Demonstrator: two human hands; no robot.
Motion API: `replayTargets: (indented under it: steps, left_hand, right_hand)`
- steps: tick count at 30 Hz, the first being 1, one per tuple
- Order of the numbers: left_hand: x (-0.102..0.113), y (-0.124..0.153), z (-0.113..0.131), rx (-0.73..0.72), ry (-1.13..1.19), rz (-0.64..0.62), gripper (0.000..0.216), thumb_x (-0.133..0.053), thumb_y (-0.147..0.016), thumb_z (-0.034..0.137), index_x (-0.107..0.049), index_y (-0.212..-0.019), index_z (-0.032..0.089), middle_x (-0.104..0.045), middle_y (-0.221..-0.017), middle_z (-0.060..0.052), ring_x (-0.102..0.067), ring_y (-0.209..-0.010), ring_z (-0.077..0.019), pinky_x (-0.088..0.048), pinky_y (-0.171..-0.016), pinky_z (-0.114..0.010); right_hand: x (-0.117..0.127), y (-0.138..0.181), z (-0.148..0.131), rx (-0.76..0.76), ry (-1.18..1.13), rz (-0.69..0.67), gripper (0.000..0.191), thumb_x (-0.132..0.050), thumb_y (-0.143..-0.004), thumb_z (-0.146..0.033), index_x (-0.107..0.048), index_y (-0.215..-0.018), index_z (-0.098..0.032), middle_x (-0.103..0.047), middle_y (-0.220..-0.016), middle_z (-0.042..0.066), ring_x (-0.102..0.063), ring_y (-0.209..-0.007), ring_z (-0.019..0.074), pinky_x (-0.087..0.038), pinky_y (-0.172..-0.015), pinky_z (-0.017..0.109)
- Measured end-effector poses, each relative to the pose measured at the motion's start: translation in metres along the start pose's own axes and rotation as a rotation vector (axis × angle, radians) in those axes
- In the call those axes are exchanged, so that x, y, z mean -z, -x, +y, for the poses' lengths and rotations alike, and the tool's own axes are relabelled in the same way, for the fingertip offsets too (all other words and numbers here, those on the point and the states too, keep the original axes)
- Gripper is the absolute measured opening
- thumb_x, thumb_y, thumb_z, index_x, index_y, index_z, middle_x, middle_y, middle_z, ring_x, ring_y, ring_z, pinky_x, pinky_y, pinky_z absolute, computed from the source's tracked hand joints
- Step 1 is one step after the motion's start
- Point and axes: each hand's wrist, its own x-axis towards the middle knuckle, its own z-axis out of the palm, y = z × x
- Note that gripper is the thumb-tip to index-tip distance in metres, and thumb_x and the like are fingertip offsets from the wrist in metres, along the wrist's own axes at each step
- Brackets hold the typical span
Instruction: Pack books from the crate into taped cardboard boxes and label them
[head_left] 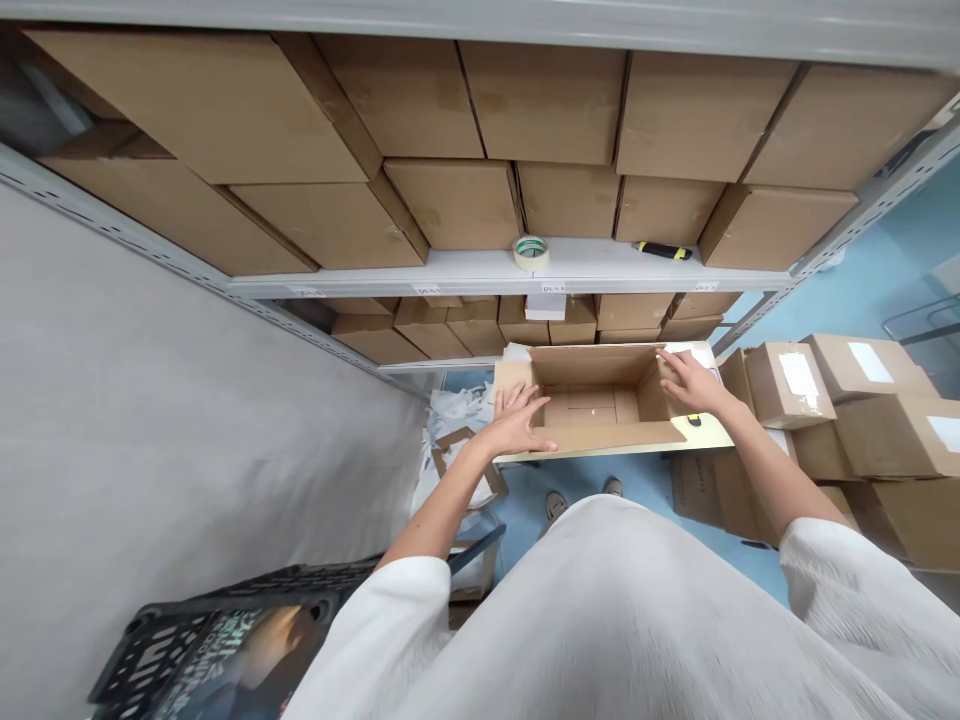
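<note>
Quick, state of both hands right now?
Left hand: open, fingers spread, resting on the near left edge of the open cardboard box.
Right hand: open, laid on the box's right flap, gripping nothing.

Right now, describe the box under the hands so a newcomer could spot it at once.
Find the grey metal shelving rack stacked with closed cardboard cartons. In front of its lower shelf sits the open cardboard box, left hand and right hand at its two ends. It alone is open and empty.

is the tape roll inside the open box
No, the tape roll sits on the shelf above the open box.
</note>
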Motion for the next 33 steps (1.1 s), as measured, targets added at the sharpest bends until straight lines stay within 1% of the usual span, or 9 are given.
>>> replayTargets:
  steps: [2,5,9,12,16,20,22,26,33]
  left_hand:
    - [-0.006,0.000,-0.002,-0.014,-0.038,-0.011,0.122,-0.095,-0.059,0.077,-0.055,-0.165,0.031,-0.032,-0.182,-0.018,-0.011,-0.172,-0.0497,0.007,-0.134,-0.072]
    - [-0.012,-0.003,-0.003,-0.016,-0.097,-0.027,0.134,-0.097,-0.056,0.076,-0.046,-0.171,0.030,-0.023,-0.185,-0.020,-0.006,-0.172,-0.0514,0.007,-0.134,-0.073]
    - [-0.012,-0.009,0.000,-0.012,-0.135,-0.028,0.146,-0.097,-0.053,0.078,-0.037,-0.176,0.028,-0.017,-0.186,-0.022,-0.005,-0.172,-0.0523,0.006,-0.134,-0.072]
    - [-0.010,-0.010,0.002,-0.005,-0.132,-0.024,0.147,-0.095,-0.055,0.080,-0.034,-0.177,0.026,-0.017,-0.185,-0.024,-0.005,-0.172,-0.0532,0.006,-0.133,-0.074]
    - [-0.011,-0.009,0.001,-0.009,-0.125,-0.009,0.146,-0.093,-0.058,0.082,-0.031,-0.178,0.028,-0.019,-0.185,-0.024,-0.007,-0.172,-0.0525,0.006,-0.132,-0.075]
    - [-0.014,-0.009,0.000,-0.012,-0.118,-0.001,0.145,-0.094,-0.058,0.080,-0.031,-0.178,0.028,-0.021,-0.184,-0.024,-0.008,-0.171,-0.0527,0.005,-0.133,-0.074]
    - [-0.015,-0.010,-0.001,-0.011,-0.118,0.002,0.145,-0.095,-0.058,0.079,-0.031,-0.178,0.028,-0.021,-0.184,-0.024,-0.008,-0.171,-0.0527,0.005,-0.133,-0.074]
    - [-0.014,-0.013,-0.002,-0.006,-0.137,-0.005,0.147,-0.095,-0.058,0.080,-0.029,-0.179,0.026,-0.019,-0.185,-0.025,-0.008,-0.172,-0.0519,0.006,-0.133,-0.074]
    - [-0.011,-0.015,-0.003,-0.011,-0.130,-0.016,0.148,-0.092,-0.059,0.083,-0.026,-0.179,0.026,-0.018,-0.185,-0.023,-0.006,-0.172,-0.0520,0.006,-0.133,-0.074]
  right_hand:
    - [-0.002,-0.002,-0.001,0.003,0.069,-0.018,0.083,-0.054,-0.103,-0.057,-0.030,-0.179,-0.032,-0.060,-0.149,0.017,-0.056,-0.139,0.0424,-0.060,-0.106,0.056]
    - [-0.005,-0.011,-0.004,-0.030,0.129,-0.026,0.086,-0.048,-0.105,-0.065,-0.023,-0.181,-0.033,-0.060,-0.148,0.018,-0.053,-0.139,0.0445,-0.060,-0.103,0.059]
    - [-0.008,-0.029,-0.006,-0.084,0.153,-0.011,0.085,-0.044,-0.105,-0.069,-0.030,-0.179,-0.030,-0.052,-0.159,0.022,-0.052,-0.138,0.0493,-0.059,-0.101,0.066]
    - [-0.011,-0.040,-0.010,-0.026,0.166,0.011,0.084,-0.043,-0.105,-0.066,-0.034,-0.177,-0.024,-0.041,-0.172,0.021,-0.046,-0.144,0.0515,-0.051,-0.111,0.071]
    - [-0.015,-0.047,-0.018,0.101,0.222,0.015,0.079,-0.037,-0.110,-0.053,-0.022,-0.180,-0.020,-0.026,-0.184,0.017,-0.039,-0.153,0.0497,-0.037,-0.122,0.075]
    - [-0.020,-0.054,-0.022,0.105,0.251,0.011,0.082,-0.043,-0.108,-0.051,-0.018,-0.181,-0.025,-0.014,-0.188,0.012,-0.035,-0.157,0.0495,-0.040,-0.118,0.075]
    - [-0.022,-0.059,-0.021,0.079,0.255,0.009,0.082,-0.044,-0.108,-0.052,-0.019,-0.181,-0.026,-0.014,-0.188,0.011,-0.036,-0.157,0.0491,-0.040,-0.117,0.075]
    - [-0.021,-0.076,-0.017,0.048,0.243,0.014,0.082,-0.045,-0.106,-0.054,-0.022,-0.180,-0.027,-0.020,-0.187,0.011,-0.035,-0.159,0.0475,-0.032,-0.122,0.076]
    - [-0.023,-0.105,-0.004,0.055,0.188,-0.052,0.085,-0.048,-0.104,-0.059,-0.026,-0.179,-0.025,-0.023,-0.186,0.013,-0.025,-0.169,0.0403,-0.027,-0.130,0.068]
